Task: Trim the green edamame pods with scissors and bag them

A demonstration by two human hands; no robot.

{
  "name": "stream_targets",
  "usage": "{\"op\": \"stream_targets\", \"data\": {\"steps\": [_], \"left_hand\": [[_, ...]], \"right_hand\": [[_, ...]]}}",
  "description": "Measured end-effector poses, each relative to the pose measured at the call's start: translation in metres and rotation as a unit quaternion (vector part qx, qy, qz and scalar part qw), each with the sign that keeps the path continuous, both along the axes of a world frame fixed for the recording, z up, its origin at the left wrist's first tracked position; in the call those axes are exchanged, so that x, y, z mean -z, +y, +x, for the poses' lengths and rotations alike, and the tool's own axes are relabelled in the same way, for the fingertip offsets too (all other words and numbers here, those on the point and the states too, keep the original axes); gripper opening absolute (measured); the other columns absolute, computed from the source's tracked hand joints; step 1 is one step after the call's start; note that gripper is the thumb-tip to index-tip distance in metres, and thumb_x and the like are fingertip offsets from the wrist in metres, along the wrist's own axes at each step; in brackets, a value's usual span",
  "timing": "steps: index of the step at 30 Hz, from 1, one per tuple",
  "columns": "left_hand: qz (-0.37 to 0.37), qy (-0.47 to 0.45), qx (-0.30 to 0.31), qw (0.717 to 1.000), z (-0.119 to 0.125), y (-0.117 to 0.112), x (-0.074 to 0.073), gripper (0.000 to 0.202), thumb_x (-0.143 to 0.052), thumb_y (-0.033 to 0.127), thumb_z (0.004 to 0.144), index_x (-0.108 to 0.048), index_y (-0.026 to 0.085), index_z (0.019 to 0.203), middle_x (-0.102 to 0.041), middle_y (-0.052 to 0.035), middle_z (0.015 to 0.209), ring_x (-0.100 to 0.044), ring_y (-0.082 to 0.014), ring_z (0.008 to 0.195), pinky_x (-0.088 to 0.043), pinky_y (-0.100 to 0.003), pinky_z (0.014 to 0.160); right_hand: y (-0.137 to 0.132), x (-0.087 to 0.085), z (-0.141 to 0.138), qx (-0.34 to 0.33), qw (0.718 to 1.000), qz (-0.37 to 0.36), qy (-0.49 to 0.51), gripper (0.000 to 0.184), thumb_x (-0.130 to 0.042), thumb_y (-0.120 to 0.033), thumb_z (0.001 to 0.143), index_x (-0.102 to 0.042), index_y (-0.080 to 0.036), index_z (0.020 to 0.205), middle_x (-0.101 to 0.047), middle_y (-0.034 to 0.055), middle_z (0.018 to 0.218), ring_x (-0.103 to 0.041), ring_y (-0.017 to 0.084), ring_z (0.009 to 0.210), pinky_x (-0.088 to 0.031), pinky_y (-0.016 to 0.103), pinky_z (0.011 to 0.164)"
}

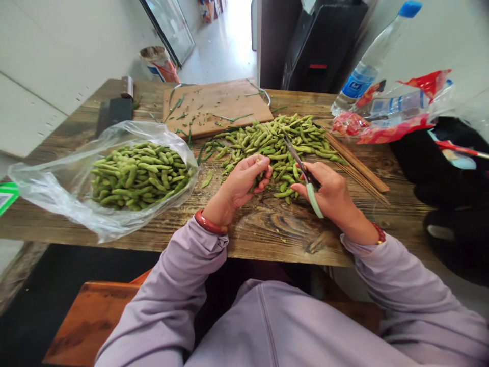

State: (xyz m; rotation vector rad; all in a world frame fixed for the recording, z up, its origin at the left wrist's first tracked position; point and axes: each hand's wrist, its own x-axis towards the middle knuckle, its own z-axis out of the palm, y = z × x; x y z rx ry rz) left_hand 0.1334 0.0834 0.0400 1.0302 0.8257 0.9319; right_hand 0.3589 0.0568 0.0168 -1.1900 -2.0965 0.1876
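Note:
My left hand (248, 178) is closed, its fingers curled around green soybean pods (259, 179) that show only in part. A pair of scissors (294, 151) with pale green handles is in my right hand (326, 189), the blades pointing up and away over the pile. That loose pile of soybean pods (263, 137) spreads across the wooden table just beyond both hands. To the left lies a clear plastic bag (64, 178), its mouth spread wide around a heap of pods (141, 176). One single pod (207, 179) rests between the bag and my left hand.
A cutting board (217, 104) with green scraps lies at the back, beside a dark-bladed cleaver (114, 114). Wooden sticks (359, 168) lie right of the pile. A water bottle (359, 81), red-and-clear packaging (401, 109) and a black bag (420, 168) stand at the right.

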Motion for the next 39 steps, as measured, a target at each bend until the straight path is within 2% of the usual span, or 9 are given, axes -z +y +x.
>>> {"op": "stream_targets", "data": {"steps": [4, 8, 13, 15, 17, 20, 26, 31, 39], "left_hand": [[0.143, 0.159, 0.020, 0.977, 0.007, 0.000, 0.007, 0.012, -0.065, 0.027, 0.085, -0.068, 0.015, 0.086, -0.061, 0.0016, 0.069, -0.049, -0.0072, 0.055, -0.035, -0.020, 0.052], [0.297, 0.318, 0.046, 0.899, 0.015, -0.002, 0.013, 0.011, -0.066, 0.023, 0.085, -0.073, 0.016, 0.081, -0.071, -0.0020, 0.079, -0.060, -0.0135, 0.074, -0.043, -0.025, 0.071], [0.376, 0.471, 0.080, 0.794, 0.026, -0.007, 0.020, 0.011, -0.074, 0.025, 0.080, -0.070, 0.015, 0.078, -0.067, -0.0048, 0.077, -0.060, -0.0181, 0.075, -0.040, -0.028, 0.067], [0.386, 0.493, 0.079, 0.775, 0.029, -0.007, 0.023, 0.011, -0.071, 0.024, 0.082, -0.068, 0.016, 0.075, -0.065, -0.0054, 0.077, -0.059, -0.0187, 0.075, -0.040, -0.029, 0.067], [0.380, 0.484, 0.072, 0.785, 0.030, -0.006, 0.024, 0.012, -0.067, 0.019, 0.084, -0.067, 0.016, 0.072, -0.063, -0.0046, 0.074, -0.057, -0.0177, 0.073, -0.039, -0.028, 0.067], [0.331, 0.419, 0.037, 0.845, 0.027, -0.004, 0.018, 0.010, -0.065, 0.016, 0.082, -0.067, 0.015, 0.072, -0.061, -0.0017, 0.070, -0.053, -0.0142, 0.068, -0.037, -0.027, 0.066], [0.074, 0.145, -0.033, 0.986, 0.014, -0.006, -0.002, 0.022, -0.071, 0.036, 0.081, -0.060, 0.017, 0.083, -0.046, 0.0059, 0.059, -0.037, -0.0067, 0.048, -0.025, -0.021, 0.047], [-0.014, 0.016, -0.035, 0.999, 0.010, -0.007, -0.007, 0.032, -0.081, 0.033, 0.071, -0.059, 0.015, 0.087, -0.061, 0.0000, 0.075, -0.043, -0.0037, 0.049, -0.022, -0.017, 0.043], [0.043, 0.063, -0.046, 0.996, 0.013, -0.008, -0.001, 0.033, -0.083, 0.041, 0.072, -0.069, 0.013, 0.084, -0.057, 0.0030, 0.065, -0.041, -0.0034, 0.048, -0.025, -0.018, 0.043]], "right_hand": [[0.000, -0.002, 0.001, 0.010, 1.000, 0.005, 0.004, 0.044, -0.063, -0.051, 0.093, -0.062, -0.023, 0.127, -0.069, 0.0092, 0.097, -0.068, 0.027, 0.089, -0.056, 0.042, 0.079], [0.000, -0.004, 0.002, 0.017, 1.000, 0.003, 0.003, 0.044, -0.062, -0.052, 0.094, -0.061, -0.024, 0.129, -0.069, 0.0089, 0.097, -0.067, 0.028, 0.089, -0.056, 0.042, 0.076], [-0.002, -0.004, 0.000, 0.019, 1.000, -0.008, 0.001, 0.044, -0.062, -0.051, 0.094, -0.060, -0.024, 0.129, -0.069, 0.0095, 0.097, -0.067, 0.028, 0.090, -0.056, 0.041, 0.074], [-0.002, -0.004, -0.001, 0.021, 1.000, -0.012, -0.001, 0.043, -0.061, -0.051, 0.094, -0.060, -0.024, 0.128, -0.069, 0.0097, 0.098, -0.067, 0.028, 0.090, -0.056, 0.041, 0.074], [-0.003, -0.005, -0.002, 0.020, 1.000, -0.010, -0.001, 0.043, -0.061, -0.050, 0.094, -0.061, -0.022, 0.127, -0.069, 0.0102, 0.099, -0.068, 0.028, 0.091, -0.056, 0.041, 0.075], [-0.003, -0.005, -0.002, 0.019, 1.000, -0.003, 0.003, 0.041, -0.061, -0.049, 0.095, -0.061, -0.021, 0.125, -0.068, 0.0097, 0.098, -0.067, 0.028, 0.091, -0.056, 0.040, 0.076], [-0.001, -0.006, -0.001, 0.002, 1.000, 0.000, 0.021, 0.043, -0.068, -0.043, 0.091, -0.061, -0.018, 0.126, -0.067, 0.0102, 0.100, -0.066, 0.026, 0.087, -0.056, 0.039, 0.075], [-0.002, -0.006, -0.002, -0.008, 0.999, -0.037, 0.018, 0.046, -0.074, -0.037, 0.086, -0.062, -0.019, 0.127, -0.065, 0.0086, 0.100, -0.064, 0.024, 0.080, -0.056, 0.039, 0.072], [-0.005, -0.008, -0.005, -0.031, 0.997, -0.073, -0.019, 0.050, -0.077, -0.035, 0.083, -0.061, -0.020, 0.129, -0.066, 0.0098, 0.108, -0.066, 0.023, 0.082, -0.056, 0.038, 0.074]]}}
